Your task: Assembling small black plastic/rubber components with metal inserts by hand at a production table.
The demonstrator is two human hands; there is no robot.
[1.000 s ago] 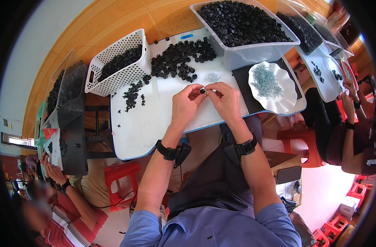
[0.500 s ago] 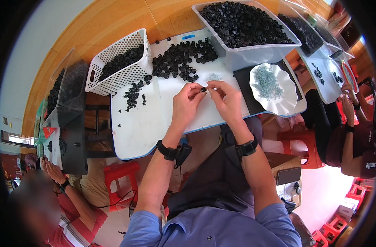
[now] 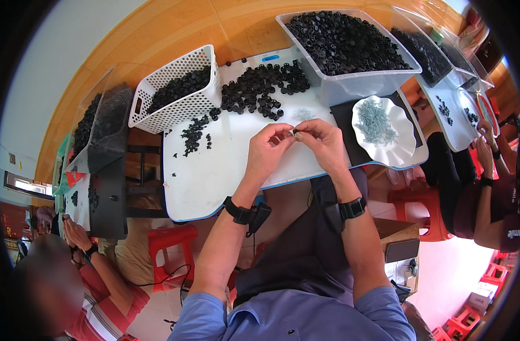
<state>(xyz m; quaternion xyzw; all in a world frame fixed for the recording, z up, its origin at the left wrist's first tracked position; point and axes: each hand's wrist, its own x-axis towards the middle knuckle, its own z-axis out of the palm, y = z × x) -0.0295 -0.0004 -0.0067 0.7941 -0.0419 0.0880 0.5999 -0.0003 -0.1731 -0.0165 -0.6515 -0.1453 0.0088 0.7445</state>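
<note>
Over the near part of the white table (image 3: pixel 214 176), my two hands meet fingertip to fingertip around a small black plastic part (image 3: pixel 294 132). My left hand (image 3: pixel 268 150) pinches it from one side, my right hand (image 3: pixel 325 145) from the other. Fingers cover most of the part, so its exact shape is hidden. Just beyond my hands lie a few pale, clear slivers (image 3: pixel 303 115). A loose heap of black ring-like caps (image 3: pixel 260 88) spreads farther back, and smaller black pieces (image 3: pixel 193 135) are scattered to the left.
A white perforated basket (image 3: pixel 174 108) and a large clear bin (image 3: pixel 351 85), both with black parts, stand at the back. On the right, a scalloped white plate (image 3: pixel 406 142) of pale slivers rests on a black board (image 3: pixel 345 116). Co-workers sit on both sides; red stools (image 3: pixel 168 244) stand below.
The whole view has shifted, so the table and bins sit slightly farther right and lower. My hands remain together at the small part, with the fingers slightly rearranged around it.
</note>
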